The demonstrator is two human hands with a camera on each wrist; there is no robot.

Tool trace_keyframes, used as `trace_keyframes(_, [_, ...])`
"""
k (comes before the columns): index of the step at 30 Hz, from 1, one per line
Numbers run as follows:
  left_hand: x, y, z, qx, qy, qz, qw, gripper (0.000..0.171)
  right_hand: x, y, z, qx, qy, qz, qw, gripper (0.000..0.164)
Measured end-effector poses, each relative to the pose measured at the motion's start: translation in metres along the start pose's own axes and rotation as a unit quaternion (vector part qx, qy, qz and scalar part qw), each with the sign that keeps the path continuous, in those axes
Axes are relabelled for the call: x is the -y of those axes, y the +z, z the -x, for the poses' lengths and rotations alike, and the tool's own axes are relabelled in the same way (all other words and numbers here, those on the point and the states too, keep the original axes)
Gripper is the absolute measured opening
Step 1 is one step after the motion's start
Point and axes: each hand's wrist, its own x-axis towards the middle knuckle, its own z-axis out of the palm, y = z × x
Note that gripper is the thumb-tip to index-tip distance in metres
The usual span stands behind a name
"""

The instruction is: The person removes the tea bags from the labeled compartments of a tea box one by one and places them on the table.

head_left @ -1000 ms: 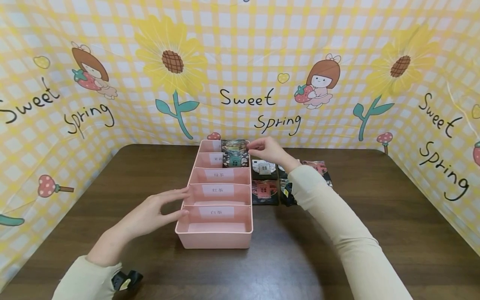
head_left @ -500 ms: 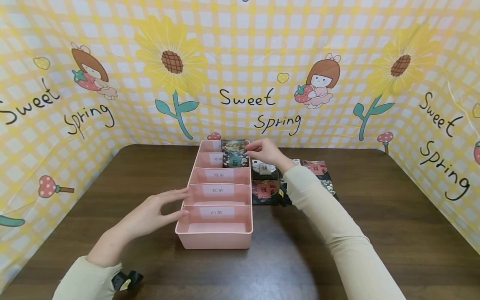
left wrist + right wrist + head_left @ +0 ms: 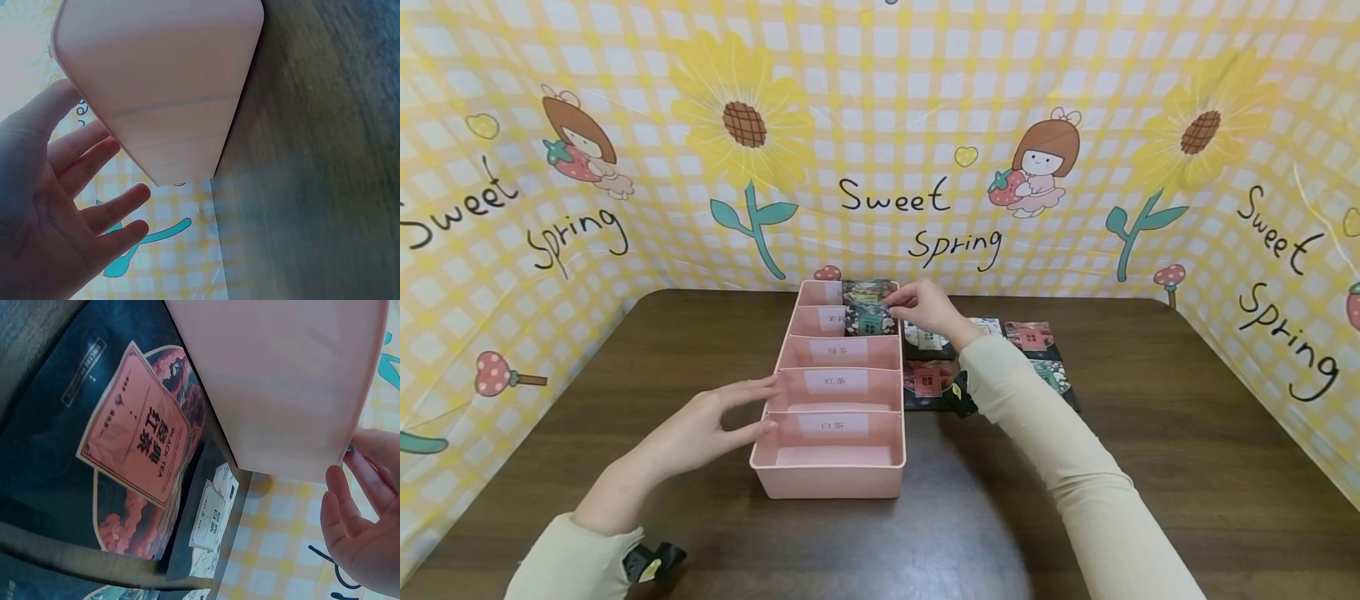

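A pink divided storage box [image 3: 827, 481] with paper labels stands lengthwise on the table. My left hand [image 3: 688, 429] rests against its left rim; in the left wrist view, thumb and first fingers meet the rim and the others hang relaxed. At the far end, a dark tea packet with a green label [image 3: 870, 322] stands in the second compartment. My right hand [image 3: 931, 308] pinches its upper right corner above the box's right rim. Another floral tea packet [image 3: 867, 289] shows behind it in the farthest compartment. In the right wrist view only a dark sliver shows between thumb and finger.
Right of the box lie several tea packets in two rows: a red-label black tea packet [image 3: 134, 428], a white-label one [image 3: 209, 515], another red-label one [image 3: 1032, 336] and a green one [image 3: 1051, 375]. My right sleeve covers some. A yellow checked cloth [image 3: 880, 125] encloses the table.
My right hand has shifted slightly left and toward me, its fingertips now over the green-label packet's upper corner. The left hand and the box have stayed put.
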Motion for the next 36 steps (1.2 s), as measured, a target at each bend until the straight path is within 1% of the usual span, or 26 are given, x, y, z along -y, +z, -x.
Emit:
trace_keyframes(6, [0.0, 0.001, 0.001, -0.003, 0.004, -0.002, 1.0, 0.047, -0.001, 0.002, 0.0, -0.022, 0.006, 0.0, 1.0, 0.016])
trace_keyframes(9, [0.0, 0.001, 0.001, -0.004, 0.004, -0.003, 1.0, 0.048, 0.001, 0.001, 0.003, -0.038, -0.006, 0.0, 0.999, 0.012])
trace_keyframes(12, [0.0, 0.001, 0.0, -0.002, 0.002, -0.002, 1.0, 0.048, 0.003, 0.0, 0.005, -0.045, -0.009, -0.001, 0.999, 0.012])
trace_keyframes(14, [0.0, 0.001, 0.0, -0.001, 0.001, -0.001, 1.0, 0.049, 0.005, -0.001, 0.006, -0.049, -0.006, -0.005, 0.999, 0.014])
trace_keyframes(15, [0.0, 0.001, 0.0, -0.001, 0.0, -0.001, 1.0, 0.049, 0.005, -0.002, 0.006, -0.046, 0.002, -0.008, 0.999, 0.015])
trace_keyframes(18, [0.0, 0.001, 0.0, 0.0, -0.002, 0.0, 1.0, 0.049, 0.007, -0.004, 0.007, -0.054, 0.0, -0.015, 0.998, 0.016])
trace_keyframes(21, [0.0, 0.0, 0.0, 0.001, -0.003, 0.0, 1.0, 0.05, 0.01, -0.007, 0.009, -0.068, -0.012, -0.023, 0.997, 0.014])
trace_keyframes(25, [0.0, 0.001, 0.0, 0.0, -0.002, -0.001, 1.0, 0.05, 0.013, -0.011, 0.009, -0.082, -0.012, -0.026, 0.996, 0.014])
trace_keyframes(29, [0.001, 0.001, 0.0, -0.001, 0.0, -0.003, 1.0, 0.049, 0.016, -0.014, 0.009, -0.086, -0.008, -0.033, 0.996, 0.017])
trace_keyframes(36, [0.001, 0.001, 0.0, 0.0, 0.0, -0.001, 1.0, 0.05, 0.018, -0.021, 0.016, -0.105, -0.02, -0.055, 0.993, 0.018])
